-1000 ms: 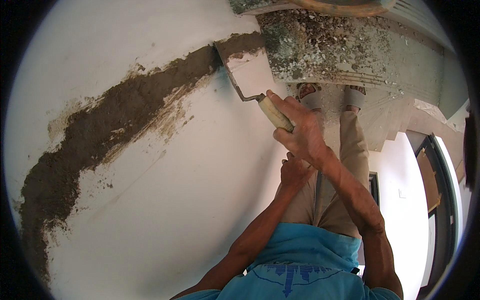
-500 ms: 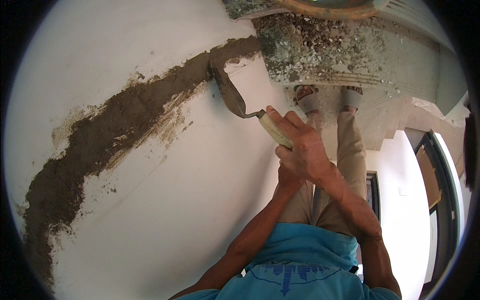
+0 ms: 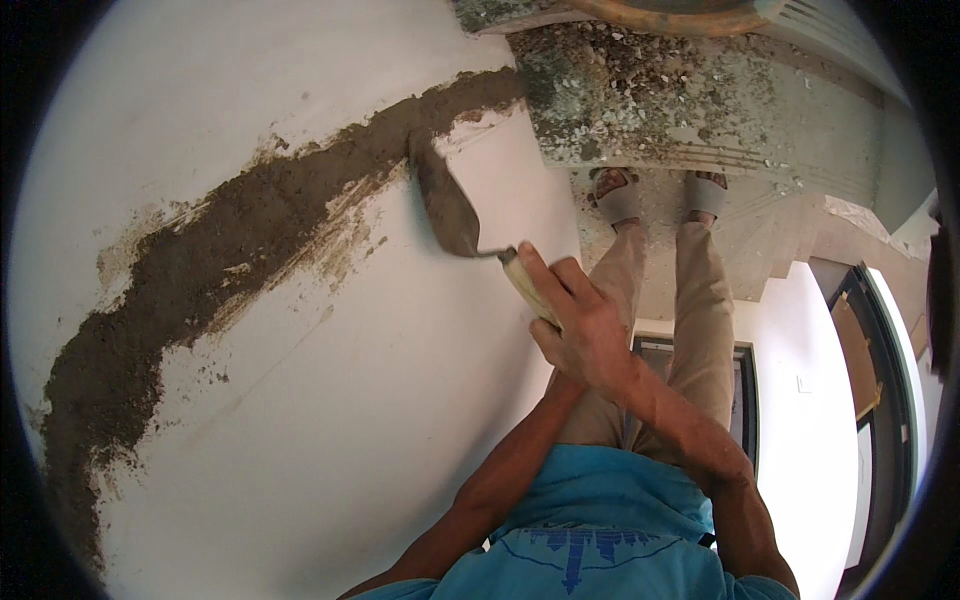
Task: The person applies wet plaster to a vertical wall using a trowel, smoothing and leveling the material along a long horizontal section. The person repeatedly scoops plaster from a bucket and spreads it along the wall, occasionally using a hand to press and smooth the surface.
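My right hand [image 3: 585, 330] is closed around the pale handle of a pointing trowel [image 3: 447, 205], index finger stretched along the handle. The trowel's mortar-smeared blade is tilted against the white wall [image 3: 330, 430], its tip at the lower edge of a band of wet grey-brown mortar [image 3: 240, 225]. This rough-edged band runs across the wall from lower left to upper right, with smears along its sides. My left forearm [image 3: 510, 455] reaches up behind my right wrist; the left hand's fingers are hidden there, and anything in them cannot be seen.
Broken rubble and mortar crumbs [image 3: 650, 90] cover the step [image 3: 820, 140] beyond my sandalled feet [image 3: 617, 195]. The rim of a round orange-brown basin [image 3: 690, 18] shows at the top. To the right are a white wall [image 3: 800, 400] and a dark-framed door [image 3: 880, 390].
My right hand and the trowel have shifted a little left and toward me. The blade's tip has slid back along the mortar's lower edge, and its face is turned more to view.
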Demonstrator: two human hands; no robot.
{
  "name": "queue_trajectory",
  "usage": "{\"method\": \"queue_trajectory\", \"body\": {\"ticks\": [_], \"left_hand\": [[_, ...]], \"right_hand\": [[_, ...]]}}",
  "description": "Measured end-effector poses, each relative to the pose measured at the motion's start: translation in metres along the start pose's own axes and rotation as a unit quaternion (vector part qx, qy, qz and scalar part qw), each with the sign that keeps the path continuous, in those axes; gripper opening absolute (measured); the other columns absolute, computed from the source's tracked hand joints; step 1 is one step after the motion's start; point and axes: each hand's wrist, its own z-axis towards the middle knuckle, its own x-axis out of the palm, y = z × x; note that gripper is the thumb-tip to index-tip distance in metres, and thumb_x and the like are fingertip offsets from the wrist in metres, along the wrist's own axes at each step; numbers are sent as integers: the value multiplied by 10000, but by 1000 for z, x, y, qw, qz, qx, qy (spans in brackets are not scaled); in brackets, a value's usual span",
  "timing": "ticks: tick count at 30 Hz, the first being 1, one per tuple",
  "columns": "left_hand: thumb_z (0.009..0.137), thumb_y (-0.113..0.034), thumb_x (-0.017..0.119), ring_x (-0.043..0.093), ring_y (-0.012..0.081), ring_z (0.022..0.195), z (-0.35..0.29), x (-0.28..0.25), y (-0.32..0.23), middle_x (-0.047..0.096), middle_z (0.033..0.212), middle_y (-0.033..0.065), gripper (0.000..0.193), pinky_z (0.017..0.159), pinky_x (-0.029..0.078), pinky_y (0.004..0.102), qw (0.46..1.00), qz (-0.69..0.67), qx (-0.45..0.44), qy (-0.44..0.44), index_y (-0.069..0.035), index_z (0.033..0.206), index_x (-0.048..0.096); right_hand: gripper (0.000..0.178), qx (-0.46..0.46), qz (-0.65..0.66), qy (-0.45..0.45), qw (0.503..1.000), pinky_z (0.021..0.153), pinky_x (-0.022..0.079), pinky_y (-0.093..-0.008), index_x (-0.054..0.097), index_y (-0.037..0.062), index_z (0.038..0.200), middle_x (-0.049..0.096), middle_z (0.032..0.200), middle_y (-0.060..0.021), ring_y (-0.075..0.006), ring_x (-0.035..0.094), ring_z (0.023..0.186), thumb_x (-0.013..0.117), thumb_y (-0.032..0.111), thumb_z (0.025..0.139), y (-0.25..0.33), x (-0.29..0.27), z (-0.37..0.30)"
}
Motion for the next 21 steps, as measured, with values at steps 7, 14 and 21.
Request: {"method": "queue_trajectory", "body": {"ticks": [7,14,21], "left_hand": [[803,-510,727,605,427,1108,5,0,-6,616,1207,265,767,974,465,493,999,16,-14,24,-31,1358,498],[768,-548,751,565,457,1183,1,-17,-23,570,1282,317,925,1034,430,493,998,10,-46,43,-8,1444,423],[752,-557,756,574,465,1161,7,-20,-30,570,1269,331,974,1028,425,506,991,25,-102,84,13,1463,412]], "right_hand": [[851,45,38,-24,998,740,556,-467,424,97,1520,529,1067,-166,-384,633,806,688,14,715,-15,-10,20],[865,2,40,-19,999,736,581,-441,384,97,1536,507,1056,-153,-353,630,827,694,33,731,-4,10,36],[852,20,34,29,999,715,593,-433,397,102,1534,493,1048,-123,-306,644,872,693,24,738,-2,-3,-3]]}}
